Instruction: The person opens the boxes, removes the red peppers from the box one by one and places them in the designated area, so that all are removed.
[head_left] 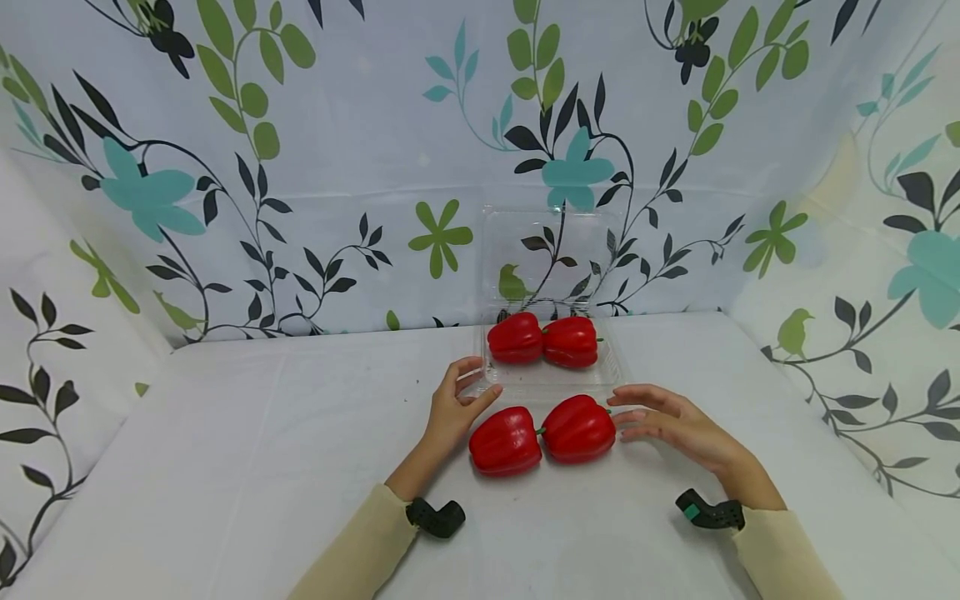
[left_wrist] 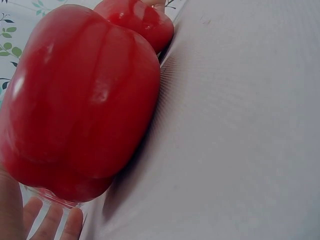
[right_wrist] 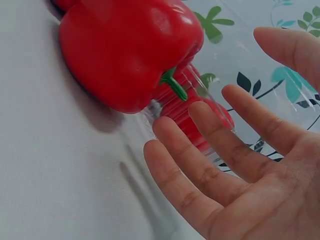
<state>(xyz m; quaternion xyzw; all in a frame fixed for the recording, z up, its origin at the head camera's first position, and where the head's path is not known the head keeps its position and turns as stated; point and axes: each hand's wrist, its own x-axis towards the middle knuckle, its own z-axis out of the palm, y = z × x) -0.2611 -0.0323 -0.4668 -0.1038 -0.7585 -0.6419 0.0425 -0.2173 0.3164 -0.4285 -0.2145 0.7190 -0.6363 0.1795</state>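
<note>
Red peppers (head_left: 578,430) lie between my left hand (head_left: 452,408) and right hand (head_left: 678,427), both spread; more peppers (head_left: 571,342) sit in a clear box (head_left: 551,377) by the surface's (head_left: 262,467) back edge.

Surface (head_left: 187,442): one, white, smooth, faint creases at left; grey in the left wrist view. Backdrop (head_left: 360,158): one, pale fabric-like sheet, upright behind the surface's far edge, horizontal crease across it. Side panels: two, matching print, left (head_left: 45,212) and right (head_left: 832,275), flanking the surface. Printed motifs: turquoise flowers (head_left: 588,171); green flowers (head_left: 441,237); green leaf sprays (head_left: 253,100); pale blue sprigs (head_left: 460,44); dark leafy stems (head_left: 342,285); small green birds, one on the right panel (head_left: 793,333). Light: soft, diffuse; faint yellowish patch on the right panel
</note>
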